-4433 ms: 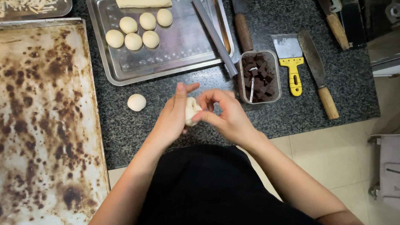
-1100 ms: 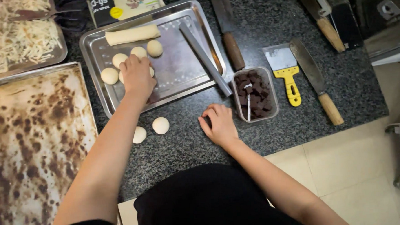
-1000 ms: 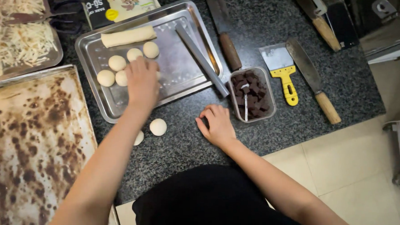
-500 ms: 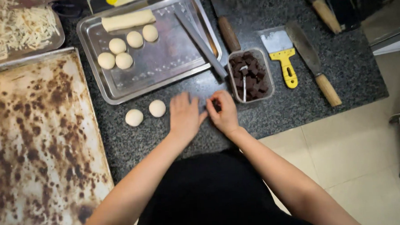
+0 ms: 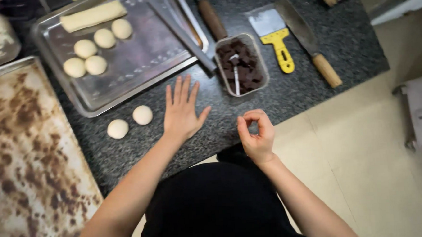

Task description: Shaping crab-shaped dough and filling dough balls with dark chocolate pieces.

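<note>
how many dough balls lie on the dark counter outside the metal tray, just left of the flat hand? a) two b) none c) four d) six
a, two dough balls lie on the counter beside the flat left hand; the other four sit in the metal tray.

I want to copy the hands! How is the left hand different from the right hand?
The left hand lies flat, palm down, on the dark counter, fingers spread; the right hand is curled, thumb and fingertips pinched together. The left hand sits beside two dough balls; the right hand is at the counter's near edge, below the tub of dark chunks. Whether the pinch holds anything is unclear. Both are bare.
</note>
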